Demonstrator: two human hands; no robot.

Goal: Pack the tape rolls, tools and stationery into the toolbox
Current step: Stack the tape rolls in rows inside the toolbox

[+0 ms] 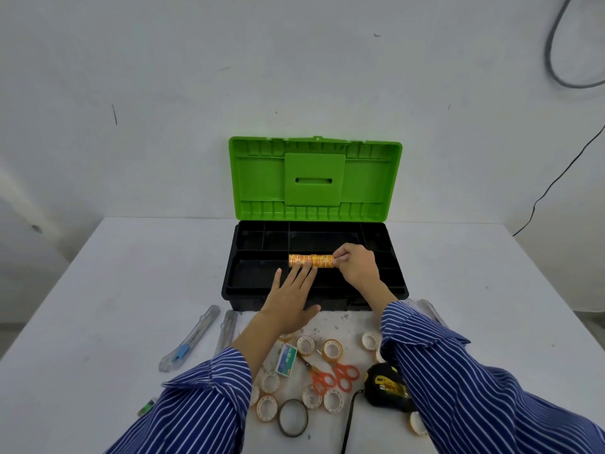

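A black toolbox (pixel 235 283) with its green lid (pixel 314 178) raised stands at the middle of the white table. A yellow-orange pack of tape rolls (pixel 311 259) lies sideways over the box's tray. My left hand (pixel 291 296) reaches in with straight fingers touching the pack's left part. My right hand (pixel 355 262) grips the pack's right end with curled fingers. Several small tape rolls (pixel 332 350), orange scissors (pixel 334 376), a staples box (pixel 286 358), a black tape measure (pixel 386 386) and two utility knives (pixel 190 339) lie in front of the box.
A dark thin ring of tape (pixel 293 417) lies near the table's front edge. A clear knife or pen (pixel 432 311) shows beside my right sleeve. A small green item (pixel 147 406) lies at the front left. Cables hang on the wall at right.
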